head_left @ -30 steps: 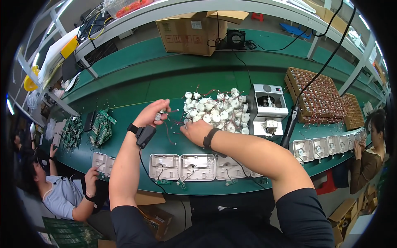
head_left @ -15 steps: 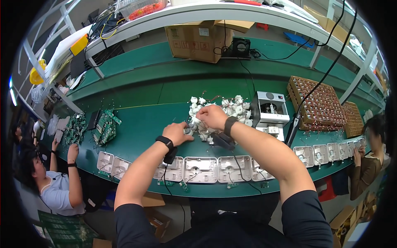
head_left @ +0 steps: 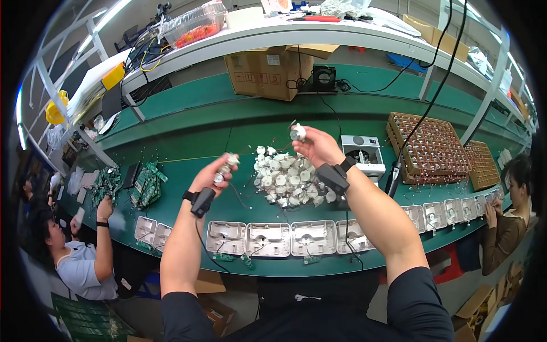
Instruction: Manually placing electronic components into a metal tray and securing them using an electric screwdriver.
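My left hand is raised over the green bench, its fingers closed around small white round parts with silvery faces; a thin wire trails from them. Higher up and to the right, my right hand pinches one similar white round part between thumb and fingers. Between and below the hands spreads a heap of such white wired parts. Nearer me stands a row of open white plastic housings, with small green circuit boards hanging on wires along their front.
Right of the heap stands a grey-white machine, beside a brown gridded tray stack. Green circuit boards pile at left. Co-workers sit at both ends. A black cable tool hangs down; a shelf crosses the back.
Both hands have lifted out of the heap and moved apart, the left one leftward and the right one up, each carrying white parts. More of the heap shows.
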`<state>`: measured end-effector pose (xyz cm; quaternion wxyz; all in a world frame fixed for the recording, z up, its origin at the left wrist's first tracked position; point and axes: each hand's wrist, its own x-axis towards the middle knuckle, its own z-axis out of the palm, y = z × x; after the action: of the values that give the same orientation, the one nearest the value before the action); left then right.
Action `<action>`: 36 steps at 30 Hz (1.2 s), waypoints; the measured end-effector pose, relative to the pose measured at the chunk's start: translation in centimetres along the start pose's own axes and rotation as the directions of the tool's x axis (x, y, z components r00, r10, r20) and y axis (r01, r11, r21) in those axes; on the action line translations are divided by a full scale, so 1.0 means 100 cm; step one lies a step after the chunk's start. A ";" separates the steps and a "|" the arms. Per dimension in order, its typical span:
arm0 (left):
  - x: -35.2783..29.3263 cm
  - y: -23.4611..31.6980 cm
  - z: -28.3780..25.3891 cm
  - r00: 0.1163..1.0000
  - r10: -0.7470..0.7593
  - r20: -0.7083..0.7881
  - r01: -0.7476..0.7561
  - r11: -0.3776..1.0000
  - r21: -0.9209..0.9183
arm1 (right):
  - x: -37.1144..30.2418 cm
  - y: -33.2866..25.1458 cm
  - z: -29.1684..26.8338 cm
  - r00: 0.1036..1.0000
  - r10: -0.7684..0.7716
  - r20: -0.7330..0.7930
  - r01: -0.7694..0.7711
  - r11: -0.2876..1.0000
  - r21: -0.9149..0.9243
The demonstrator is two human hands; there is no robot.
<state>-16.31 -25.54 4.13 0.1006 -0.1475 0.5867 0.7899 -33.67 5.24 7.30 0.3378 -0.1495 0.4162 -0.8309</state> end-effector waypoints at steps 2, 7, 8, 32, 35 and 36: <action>-0.007 0.010 0.007 0.985 0.155 0.073 -0.110 0.901 -0.419 | -0.001 -0.012 0.001 0.996 -0.085 0.018 0.084 0.995 0.057; -0.046 0.020 0.076 0.929 0.366 0.056 -0.236 0.703 -0.671 | -0.042 -0.054 0.039 0.979 -0.175 0.105 0.175 0.984 0.013; -0.056 0.017 0.094 0.924 0.379 0.048 -0.252 0.700 -0.668 | -0.059 -0.060 0.048 0.976 -0.173 0.134 0.185 0.979 -0.086; -0.099 -0.147 0.269 0.887 -0.074 0.456 0.389 0.651 -0.651 | -0.257 0.005 0.004 0.690 -0.374 0.619 0.610 -0.160 -0.776; -0.107 -0.140 0.270 0.860 -0.133 0.493 0.398 0.780 -0.484 | -0.268 0.008 -0.001 0.690 -0.347 0.635 0.595 -0.228 -0.771; -0.109 -0.143 0.270 0.857 -0.139 0.496 0.408 0.772 -0.488 | -0.273 0.008 -0.001 0.684 -0.329 0.652 0.592 -0.272 -0.759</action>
<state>-4.47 4.62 2.36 0.2955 -0.0779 0.2532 0.9179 -13.56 23.65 7.49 -0.1848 -0.5639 0.7381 -0.3209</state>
